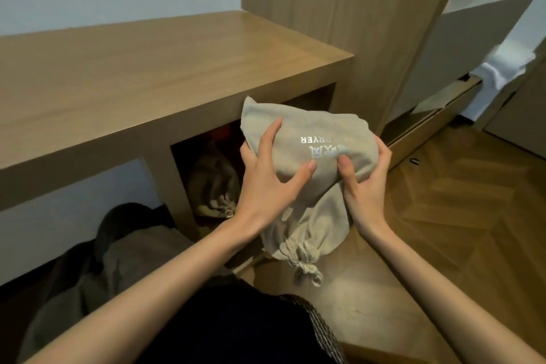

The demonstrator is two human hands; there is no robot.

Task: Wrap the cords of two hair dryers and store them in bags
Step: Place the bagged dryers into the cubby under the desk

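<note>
- Across the left and middle of the view, a wooden desk (147, 74) runs back to a pale wall, its top bare wood.
- At the right, a herringbone wood floor (458, 201) spreads out under the arms.
- Behind the desk's right end, a tall wooden panel (339, 23) stands upright.
- Under the desk top, an open compartment (184, 156) faces the person, dark inside.
- In front of that compartment, the beige bag (295, 127) is held in the air between both hands. It lies roughly crosswise, bulging, with its gathered end hanging down toward the person. What is inside is hidden.
- Inside the compartment, a second bag (212, 183) of similar cloth sits in shadow, its tied neck toward the opening.
- The left hand (263, 183) clasps the left part of the beige bag. The forefinger lies along the top, the thumb presses into the near side, and the other fingers go out of sight behind the cloth.
- The right hand (366, 186) grips the right end, with the thumb dug into the front and the fingers wrapped round the far side.
- The drawstring neck (301, 257) of the beige bag is pulled tight and knotted, and hangs below the wrists.
- Silver lettering (316, 139) on the bag reads upside down; "DRYER" is legible.
</note>
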